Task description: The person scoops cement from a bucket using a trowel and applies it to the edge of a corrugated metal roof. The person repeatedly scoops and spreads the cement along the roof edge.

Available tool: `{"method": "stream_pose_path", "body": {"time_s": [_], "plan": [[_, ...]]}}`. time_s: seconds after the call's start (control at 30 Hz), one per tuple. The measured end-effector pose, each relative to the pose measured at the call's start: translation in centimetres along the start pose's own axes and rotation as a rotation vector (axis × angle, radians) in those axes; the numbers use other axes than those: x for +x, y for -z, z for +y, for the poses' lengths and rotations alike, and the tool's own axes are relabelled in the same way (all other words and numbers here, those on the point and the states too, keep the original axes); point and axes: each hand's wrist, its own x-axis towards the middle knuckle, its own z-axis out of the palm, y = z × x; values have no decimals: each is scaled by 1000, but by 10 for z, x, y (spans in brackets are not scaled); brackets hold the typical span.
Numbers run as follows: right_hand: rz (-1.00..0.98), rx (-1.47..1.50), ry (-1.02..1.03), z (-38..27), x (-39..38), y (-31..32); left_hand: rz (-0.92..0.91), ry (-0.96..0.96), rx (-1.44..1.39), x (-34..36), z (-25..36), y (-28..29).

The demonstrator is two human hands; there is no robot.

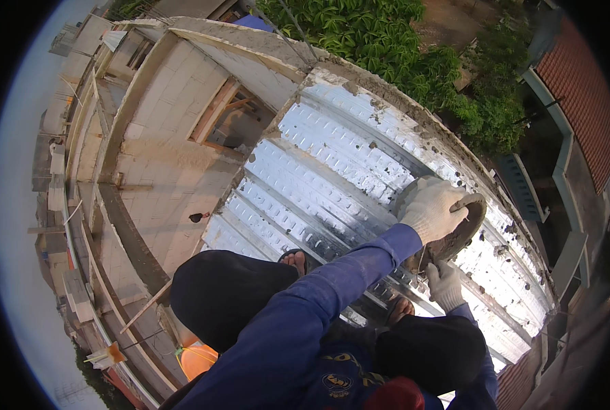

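A dirty, mortar-coated bucket (455, 240) is tilted over the ribbed metal decking right of centre, its round mouth facing right. At its upper side, my left hand (428, 205), in a pale work glove, is closed on the rim by a looped handle. My gloved right hand (446, 287) is closed at the bucket's lower edge, with its fingertips partly hidden there. The shiny metal decking (339, 147) lies under the bucket, spattered with dark mortar clumps. My sandalled feet rest on it, between my bent knees.
A rough concrete edge (448, 133) borders the decking along the far right, with green trees (359, 34) beyond. On the left the decking ends above an open room of pale block walls (175, 89) with a window opening. A tiled roof (581, 89) stands farther right.
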Motion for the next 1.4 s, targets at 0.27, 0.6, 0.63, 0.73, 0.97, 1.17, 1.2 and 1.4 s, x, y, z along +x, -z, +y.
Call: {"method": "stream_pose_path", "body": {"time_s": [0.27,0.6,0.63,0.73,0.97,1.17,1.2,1.4], "plan": [[123,-270,101,9,-29,17,143,-161,-9,6,-13,-1],[-149,11,-289,-20,-8,72,51,14,-269,4,-9,14],[-179,29,-336,-23,-13,82,56,9,-299,3,-10,11],[197,-337,-110,10,-14,80,71,18,-239,3,-4,11],[97,-261,19,-15,-37,5,37,33,-321,-1,-1,0],[-147,164,-64,-16,-59,31,61,80,-318,0,8,2],[-153,238,-59,-1,-57,33,106,46,-318,3,10,-5],[-109,501,-40,45,-52,52,153,127,-308,-3,-5,6]]}}
